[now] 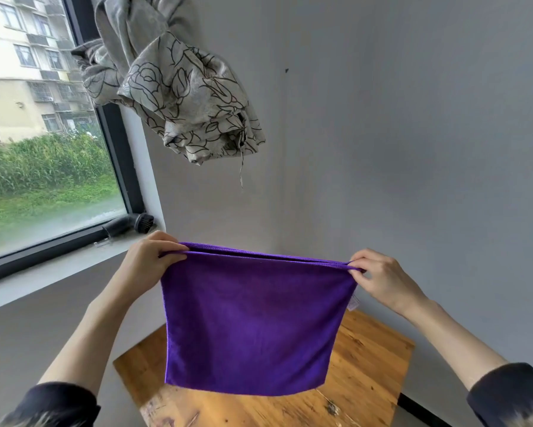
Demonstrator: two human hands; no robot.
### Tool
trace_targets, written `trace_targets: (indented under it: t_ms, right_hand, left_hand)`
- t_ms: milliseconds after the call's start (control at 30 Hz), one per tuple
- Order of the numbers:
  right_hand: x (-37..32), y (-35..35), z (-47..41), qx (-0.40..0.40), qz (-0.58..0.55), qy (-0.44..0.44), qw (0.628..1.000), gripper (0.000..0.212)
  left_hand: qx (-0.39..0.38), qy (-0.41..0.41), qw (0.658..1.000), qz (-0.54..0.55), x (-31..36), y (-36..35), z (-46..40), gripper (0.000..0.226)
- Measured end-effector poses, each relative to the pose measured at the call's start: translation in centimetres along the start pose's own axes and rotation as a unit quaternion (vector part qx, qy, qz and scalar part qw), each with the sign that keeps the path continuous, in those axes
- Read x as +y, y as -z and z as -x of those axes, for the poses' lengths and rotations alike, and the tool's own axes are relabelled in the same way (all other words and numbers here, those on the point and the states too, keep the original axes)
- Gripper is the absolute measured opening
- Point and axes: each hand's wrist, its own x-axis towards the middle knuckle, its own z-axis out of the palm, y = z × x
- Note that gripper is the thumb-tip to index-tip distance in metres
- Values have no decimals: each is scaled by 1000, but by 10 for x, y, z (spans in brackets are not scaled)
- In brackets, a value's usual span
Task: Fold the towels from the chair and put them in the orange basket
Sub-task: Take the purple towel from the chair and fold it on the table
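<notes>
A purple towel (252,322) hangs doubled over in the air above a small wooden table (369,365). My left hand (149,260) pinches its upper left corner, where two edges lie together. At the upper right corner my right hand (382,277) pinches the same two edges. The top edge is stretched nearly straight between my hands, and the lower edge hangs just above the tabletop. A small white label shows at the towel's right side. No chair and no orange basket are in view.
A knotted grey curtain (179,84) with a dark flower pattern hangs above and to the left. The window (43,134) with its grey sill (52,272) runs along the left. A black brush (129,224) lies on the sill. A grey wall stands behind.
</notes>
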Motion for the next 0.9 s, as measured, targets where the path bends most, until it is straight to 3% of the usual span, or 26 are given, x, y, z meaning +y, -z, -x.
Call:
trace_targets:
  t_ms: [100, 200, 333, 433, 500, 567, 600, 667, 733, 900]
  right_hand:
    - [0, -2, 1, 17, 1, -3, 1000, 12]
    - [-16, 1, -10, 97, -158, -132, 974, 8]
    - [-22, 7, -30, 120, -393, -315, 856, 20]
    - [-25, 15, -40, 129, -534, -345, 761, 17]
    - [-27, 20, -44, 118, -578, -347, 729, 12]
    - [-24, 22, -46, 98, -580, -341, 734, 12]
    - [-21, 21, -46, 91, -552, -334, 758, 13]
    - [-17, 19, -43, 68, -422, -304, 852, 16]
    - [-16, 17, -41, 46, -314, -266, 910, 19]
    - [-20, 21, -41, 31, -303, -253, 918, 19]
  left_hand:
    - [8, 14, 999, 29, -1, -1, 2, 14]
    - [40, 26, 998, 30, -7, 4, 5, 12]
    - [68, 1, 997, 27, -1, 11, 5, 13]
    - [69, -10, 996, 62, 3, 19, 4, 22]
    - [78, 19, 988, 134, 6, 24, 4, 27]
    - [76, 49, 975, 205, 12, 27, 6, 21]
    - [74, 61, 967, 235, 15, 29, 7, 17]
    - [81, 94, 946, 299, 20, 29, 10, 12]
    - [97, 127, 926, 342, 20, 27, 11, 12]
    - [109, 163, 913, 357, 15, 23, 10, 10]
